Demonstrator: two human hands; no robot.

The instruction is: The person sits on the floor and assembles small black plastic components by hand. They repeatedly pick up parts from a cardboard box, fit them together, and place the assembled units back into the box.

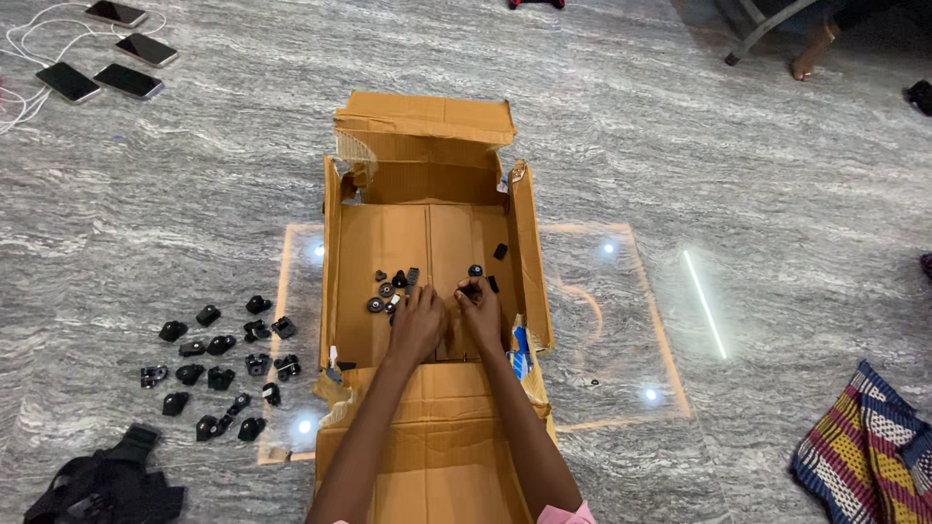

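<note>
- Open cardboard box (427, 243) on the grey stone floor (757, 194), flaps spread flat, near flap running under both arms.
- Inside the box: a few small black parts (388, 288) in a loose bunch near the middle, one more black piece (500, 250) apart by the right wall.
- Left hand (417, 325) down on the box bottom, fingers bent and close together, tips right by the bunch of black parts; cannot tell if anything is held.
- Right hand (481, 311) just beside the left one, nearly touching it, fingers (470, 291) pinched on a small black part (474, 287); a round black piece (475, 271) just past the fingertips.
- Left of the box, on the floor: a spread of many more black parts (218, 359), set out in loose rows.
- Bottom left corner: a black strap harness (102, 480).
- Top left corner: four phones (107, 53) lying flat with white cables (24, 44) beside them.
- Bottom right corner: a striped cloth (869, 451) in many colours.
- Top right: another person's bare foot (811, 53) next to a grey chair leg (767, 29).
</note>
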